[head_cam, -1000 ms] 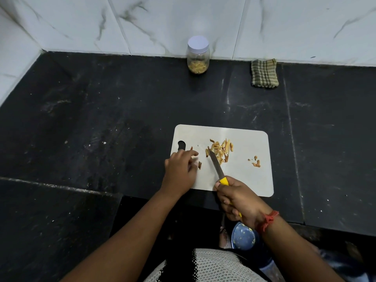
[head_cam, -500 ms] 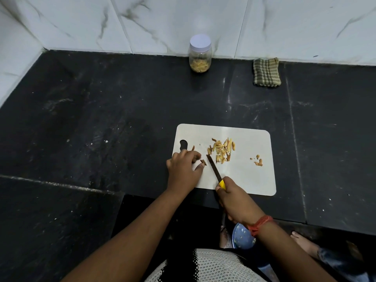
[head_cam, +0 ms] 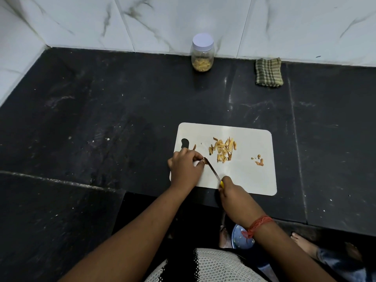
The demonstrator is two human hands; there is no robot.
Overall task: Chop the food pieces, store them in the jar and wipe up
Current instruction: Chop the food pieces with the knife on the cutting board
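Head view, board: white cutting board (head_cam: 250, 176) lies flat at the counter's (head_cam: 101, 119) front edge, right of its middle.
Left hand: left hand (head_cam: 184, 168) rests on the board's left end, fingers curled, thumb and fingertips pinching a small brown food piece (head_cam: 205, 160).
Right hand: right hand (head_cam: 232, 194) at the board's front edge, fingers wrapped tight round the yellow handle of a knife (head_cam: 213, 171); blade tip meets the pinched piece.
Chopped heap: pale slivers (head_cam: 222, 149) piled at board centre; few scraps (head_cam: 258, 160) toward its right end.
Jar: lidded jar (head_cam: 202, 52), partly filled, against the back wall.
Cloth: folded checked cloth (head_cam: 268, 72) at the counter's back edge, right of the jar.
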